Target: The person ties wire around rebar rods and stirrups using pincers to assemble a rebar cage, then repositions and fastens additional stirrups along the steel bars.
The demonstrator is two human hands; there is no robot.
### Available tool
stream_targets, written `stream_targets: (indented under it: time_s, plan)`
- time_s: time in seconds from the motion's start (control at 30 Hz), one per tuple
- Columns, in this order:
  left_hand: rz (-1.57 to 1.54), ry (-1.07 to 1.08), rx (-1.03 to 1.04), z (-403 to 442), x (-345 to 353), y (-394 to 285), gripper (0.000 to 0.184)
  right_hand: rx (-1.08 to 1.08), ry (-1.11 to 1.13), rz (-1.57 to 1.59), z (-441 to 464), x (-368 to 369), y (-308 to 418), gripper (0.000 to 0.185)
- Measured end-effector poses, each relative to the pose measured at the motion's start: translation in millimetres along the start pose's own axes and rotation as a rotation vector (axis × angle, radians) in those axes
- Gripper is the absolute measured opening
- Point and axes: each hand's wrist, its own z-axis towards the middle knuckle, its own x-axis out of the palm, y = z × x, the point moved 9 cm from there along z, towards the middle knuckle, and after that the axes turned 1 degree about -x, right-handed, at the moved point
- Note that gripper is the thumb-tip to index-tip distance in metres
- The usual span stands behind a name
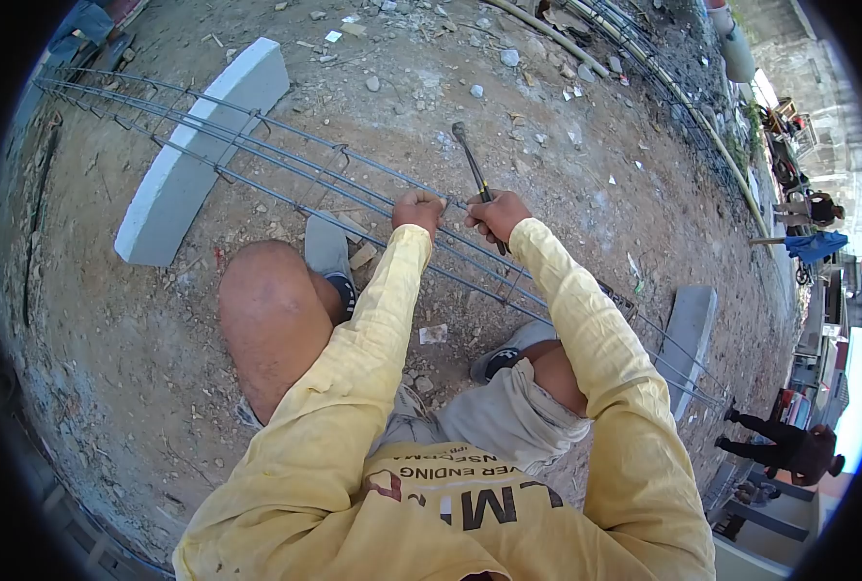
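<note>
A long rebar cage (pixel 286 176) of thin steel bars with stirrups runs diagonally in front of me, from upper left to lower right. My left hand (pixel 418 210) is closed at its upper bars; whether a tie wire is also between the fingers is hidden. Close beside it, my right hand (pixel 499 215) is wrapped around the handles of a pair of pincers (pixel 471 160), dark with yellow marks. Their head points up and away from the bars, gripping nothing visible. The handle ends show below my fist.
Concrete blocks, one at left (pixel 203 155) and one at right (pixel 688 339), lie under the cage. Stones and scraps litter the dirt ground (pixel 586 184). Long poles (pixel 683 97) lie at upper right. Two people (pixel 789 450) (pixel 809 210) are off to the right.
</note>
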Motion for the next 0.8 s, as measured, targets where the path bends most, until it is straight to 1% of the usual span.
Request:
stream_targets:
  time_s: [0.2, 0.27, 0.3, 0.37, 0.43, 0.47, 0.57, 0.63, 0.67, 0.77, 0.8]
  plan:
    - [0.126, -0.040, 0.021, 3.7, -1.6, -4.7, 0.013, 0.005, -0.008, -0.052, 0.9, 13.7, -5.8, 0.020]
    - [0.192, -0.062, 0.063, 12.3, -2.6, 0.6, 0.014, -0.041, -0.023, -0.143, 4.7, 16.4, -9.9, 0.022]
    - [0.188, -0.056, 0.043, 17.2, -2.1, 5.9, 0.015, -0.063, -0.030, -0.190, 2.6, 18.1, -6.9, 0.022]
    - [0.179, -0.042, 0.000, 26.7, -0.2, 17.6, 0.016, -0.143, -0.056, -0.378, -1.8, 17.4, 2.5, 0.028]
    - [0.144, -0.061, -0.062, 10.5, -2.6, 3.5, 0.018, -0.227, -0.068, -0.586, -3.7, 20.9, 14.9, 0.030]
    - [0.127, -0.070, -0.091, 4.3, -3.7, -5.2, 0.019, -0.218, -0.056, -0.612, -1.9, 20.6, 18.5, 0.031]
    - [0.207, -0.102, -0.099, 16.4, -5.4, 8.6, 0.022, -0.204, -0.025, -0.676, 4.9, 22.4, 28.2, 0.032]
    - [0.269, -0.178, -0.081, 25.3, -8.9, 18.3, 0.023, -0.219, -0.017, -0.715, 13.1, 19.9, 34.3, 0.030]
    - [0.299, -0.216, -0.072, 30.9, -10.2, 22.3, 0.024, -0.192, 0.013, -0.686, 18.1, 18.8, 34.5, 0.030]
    - [0.361, -0.061, -0.255, 43.0, -2.5, 42.0, 0.028, -0.108, 0.098, -0.626, 25.4, 17.3, 39.7, 0.028]
    - [0.342, 0.021, -0.316, 37.9, 1.6, 36.4, 0.026, -0.083, 0.119, -0.624, 26.8, 15.9, 43.9, 0.027]
